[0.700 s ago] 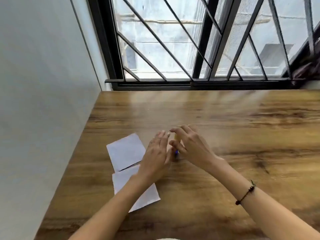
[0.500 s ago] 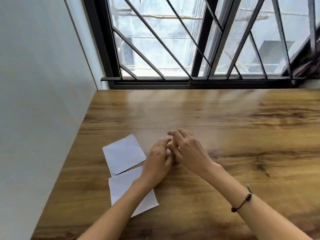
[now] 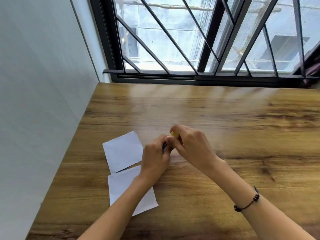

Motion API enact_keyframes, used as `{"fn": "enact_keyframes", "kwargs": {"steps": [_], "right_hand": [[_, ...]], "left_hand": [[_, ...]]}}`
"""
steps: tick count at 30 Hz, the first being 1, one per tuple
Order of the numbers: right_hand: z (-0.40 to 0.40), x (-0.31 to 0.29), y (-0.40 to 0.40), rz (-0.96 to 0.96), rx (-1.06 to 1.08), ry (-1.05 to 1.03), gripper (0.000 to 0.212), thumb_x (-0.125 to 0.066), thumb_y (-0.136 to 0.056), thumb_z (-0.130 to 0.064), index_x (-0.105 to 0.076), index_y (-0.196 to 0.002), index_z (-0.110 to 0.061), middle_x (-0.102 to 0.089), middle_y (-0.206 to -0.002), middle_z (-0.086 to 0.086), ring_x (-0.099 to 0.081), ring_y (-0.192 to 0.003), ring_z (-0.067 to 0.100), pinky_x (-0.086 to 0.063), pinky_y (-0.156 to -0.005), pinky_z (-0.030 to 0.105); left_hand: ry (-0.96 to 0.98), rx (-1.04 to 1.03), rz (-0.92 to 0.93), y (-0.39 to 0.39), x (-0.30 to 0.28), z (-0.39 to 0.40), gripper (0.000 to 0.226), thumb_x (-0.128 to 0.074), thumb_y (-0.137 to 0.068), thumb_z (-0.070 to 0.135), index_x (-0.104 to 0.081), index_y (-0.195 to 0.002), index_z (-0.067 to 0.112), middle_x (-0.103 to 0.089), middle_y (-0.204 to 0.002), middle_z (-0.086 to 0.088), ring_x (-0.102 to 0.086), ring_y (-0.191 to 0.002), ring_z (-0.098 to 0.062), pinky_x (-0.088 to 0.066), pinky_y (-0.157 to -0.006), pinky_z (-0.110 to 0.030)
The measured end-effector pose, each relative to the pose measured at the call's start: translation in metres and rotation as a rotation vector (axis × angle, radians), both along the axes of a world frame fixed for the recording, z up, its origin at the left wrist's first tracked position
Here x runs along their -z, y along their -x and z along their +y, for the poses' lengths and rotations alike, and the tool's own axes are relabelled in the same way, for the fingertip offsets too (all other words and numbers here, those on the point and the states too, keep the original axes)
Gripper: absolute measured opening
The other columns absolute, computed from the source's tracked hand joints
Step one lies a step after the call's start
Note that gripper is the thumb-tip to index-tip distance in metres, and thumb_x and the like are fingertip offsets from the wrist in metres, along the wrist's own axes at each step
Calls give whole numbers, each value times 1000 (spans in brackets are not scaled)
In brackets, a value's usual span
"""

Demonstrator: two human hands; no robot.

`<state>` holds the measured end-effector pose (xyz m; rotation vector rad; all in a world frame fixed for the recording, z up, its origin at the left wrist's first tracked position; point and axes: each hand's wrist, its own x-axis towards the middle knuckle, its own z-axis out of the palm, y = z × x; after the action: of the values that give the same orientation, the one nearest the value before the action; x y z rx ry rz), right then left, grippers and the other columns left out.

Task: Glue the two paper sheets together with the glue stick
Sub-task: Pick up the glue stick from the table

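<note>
Two white paper sheets lie flat on the wooden table at the left: the far sheet [image 3: 123, 152] and the near sheet [image 3: 123, 186], whose right part my left forearm covers. Just right of the far sheet, both hands meet around a small glue stick. My left hand [image 3: 155, 156] is closed on its blue body [image 3: 164, 146], mostly hidden in the fingers. My right hand [image 3: 190, 146] pinches the yellow end [image 3: 174, 135] of the stick from above.
The wooden table [image 3: 225, 179] meets a white wall [image 3: 43, 101] along its left edge and a barred window [image 3: 199, 40] at the back. A dark beaded bracelet [image 3: 247, 201] sits on my right wrist.
My hands have closed together on the glue stick; its yellow end now shows between my right fingers. The view has shifted slightly. The sheets have not moved.
</note>
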<state>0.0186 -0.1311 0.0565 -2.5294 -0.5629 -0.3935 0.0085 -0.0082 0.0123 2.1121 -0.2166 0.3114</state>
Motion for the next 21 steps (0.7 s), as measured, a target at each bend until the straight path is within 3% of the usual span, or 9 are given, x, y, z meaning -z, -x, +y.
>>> {"fn": "enact_keyframes", "kwargs": {"steps": [6,12,21], "right_hand": [[3,-12,-3,-82,-136,11,11,-59,-86,-10,-61,-84,1,-66,-73,13,-60,-64,30,-50,-55,37],[-1,-18,-6,-111,-314,112,11,-61,-80,6,-65,-89,1,-63,-73,12,-58,-64,27,-52,-54,40],[-9,-23,-8,-107,-448,152,18,-59,-78,12,-66,-91,1,-63,-81,15,-58,-71,26,-53,-59,38]], "left_hand": [[-49,-14,-35,-3,-8,8,4,-56,-80,17,-58,-78,14,-49,-57,10,-47,-52,-17,-42,-52,-32],[27,20,-13,-1,-9,11,8,-62,-79,11,-59,-79,19,-58,-62,9,-54,-58,-13,-45,-56,-28],[140,157,113,0,-12,15,13,-61,-82,12,-64,-89,22,-65,-74,7,-59,-73,-7,-47,-65,-17]]}}
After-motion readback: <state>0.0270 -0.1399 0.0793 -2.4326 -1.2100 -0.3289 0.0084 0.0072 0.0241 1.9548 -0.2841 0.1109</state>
